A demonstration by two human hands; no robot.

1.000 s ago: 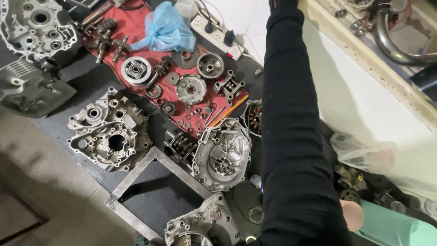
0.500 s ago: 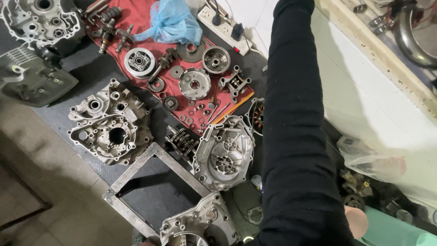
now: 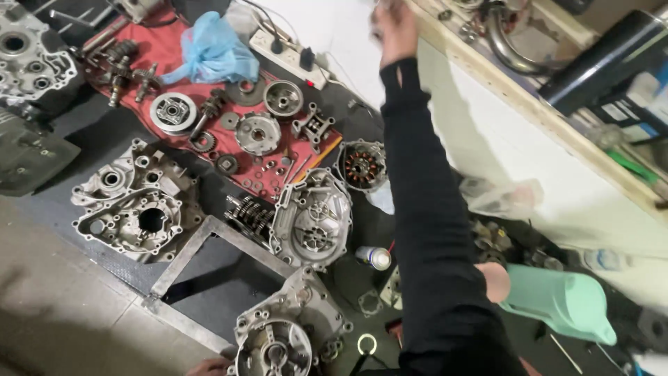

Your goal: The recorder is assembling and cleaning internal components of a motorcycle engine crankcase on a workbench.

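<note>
Right hand (image 3: 395,28) reaching shelf edge (image 3: 487,73) at top, grip unclear; left hand unseen; sleeve (image 3: 424,209) could snag stator (image 3: 362,166).

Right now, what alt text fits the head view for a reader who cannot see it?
A black-sleeved right hand reaches up to a wooden shelf edge. Below lie engine cases, gears on a red cloth and a blue bag.

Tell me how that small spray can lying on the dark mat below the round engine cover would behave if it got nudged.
The spray can lies on its side, so it would probably roll, though the engine cover beside it might stop it. Its smooth, shiny metal body looks stiff, and possibly slippery. For its small size it is likely light.
</note>
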